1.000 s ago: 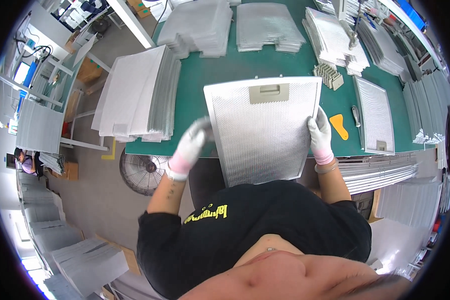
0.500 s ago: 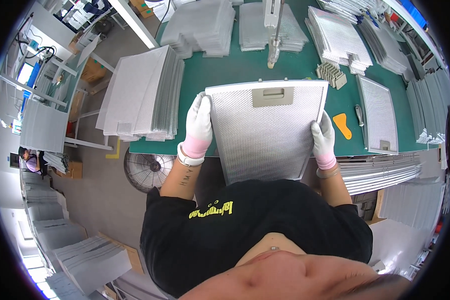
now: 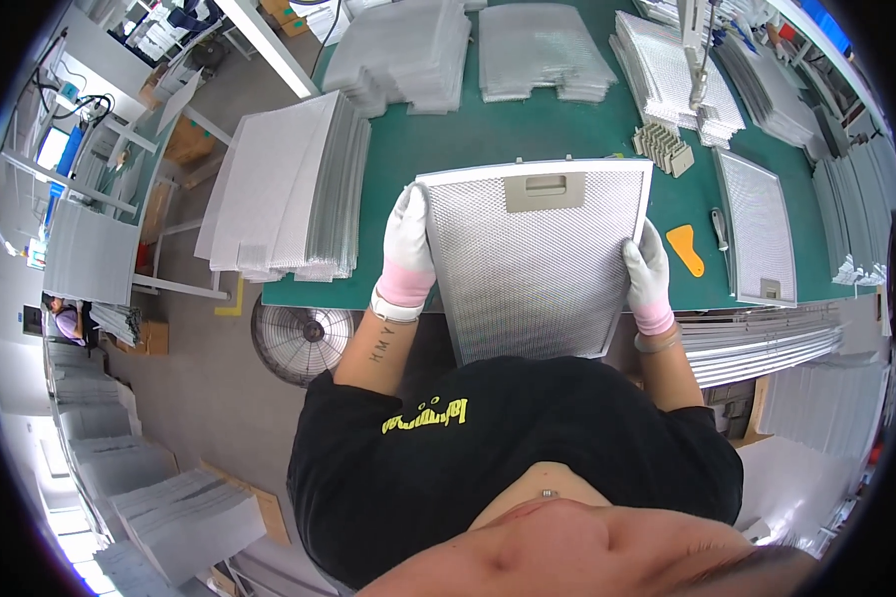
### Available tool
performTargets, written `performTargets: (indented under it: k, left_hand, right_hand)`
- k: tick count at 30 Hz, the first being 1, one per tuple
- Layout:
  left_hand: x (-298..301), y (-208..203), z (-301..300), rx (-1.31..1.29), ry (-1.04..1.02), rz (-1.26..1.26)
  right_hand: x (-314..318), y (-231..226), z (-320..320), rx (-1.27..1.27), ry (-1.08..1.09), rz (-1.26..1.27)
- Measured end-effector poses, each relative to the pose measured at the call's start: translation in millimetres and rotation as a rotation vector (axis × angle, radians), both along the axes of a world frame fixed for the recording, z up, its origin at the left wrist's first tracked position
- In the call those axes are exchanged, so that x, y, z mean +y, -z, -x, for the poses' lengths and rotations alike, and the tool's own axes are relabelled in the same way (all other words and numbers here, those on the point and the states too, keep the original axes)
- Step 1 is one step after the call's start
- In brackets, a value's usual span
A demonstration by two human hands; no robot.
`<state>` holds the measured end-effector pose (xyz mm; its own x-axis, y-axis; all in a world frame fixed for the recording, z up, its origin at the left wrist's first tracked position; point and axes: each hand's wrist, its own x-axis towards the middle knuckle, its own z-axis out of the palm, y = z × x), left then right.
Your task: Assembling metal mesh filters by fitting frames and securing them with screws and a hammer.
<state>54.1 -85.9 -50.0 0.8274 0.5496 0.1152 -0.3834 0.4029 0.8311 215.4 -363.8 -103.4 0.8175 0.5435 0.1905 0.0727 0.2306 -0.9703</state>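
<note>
A framed metal mesh grease filter (image 3: 528, 269) stands tilted before me, its lower end close to my shirt. Near its top edge sits a grey latch handle (image 3: 546, 192). My left hand (image 3: 408, 244), in a white glove with a pink cuff, grips the left side of the frame. On the opposite side, my right hand (image 3: 647, 279), gloved the same way, is closed round the frame edge; its fingertips rest on the mesh face. Parts of both hands behind the filter are hidden.
Mesh sheets are stacked at the left (image 3: 279, 189) and back (image 3: 543, 55) of the green table (image 3: 418, 149). To the right lie an orange scraper (image 3: 685, 251), a screwdriver (image 3: 719, 229), grey latch pieces (image 3: 664, 149) and another framed filter (image 3: 762, 234). A hanging tool (image 3: 697, 75) dangles at the back right.
The hanging tool has swung to the right, over the mesh stack there. My left hand has shifted slightly right along with the filter's left edge. Both hands keep their grip.
</note>
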Motion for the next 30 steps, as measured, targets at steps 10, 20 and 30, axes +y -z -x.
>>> performTargets:
  k: [10,20,30]
  left_hand:
    - [-22,-15,-19,0.129,-0.034,-0.341]
    - [-9,-59,10,0.138,-0.26,-1.706]
    - [145,-31,142,1.686,-0.411,-1.404]
  right_hand:
    - [-6,-133,-3,-1.397,0.465,0.596]
    - [-134,-80,-43,-0.31,0.203,0.475]
    - [-283,20,-146,0.125,1.082,0.007]
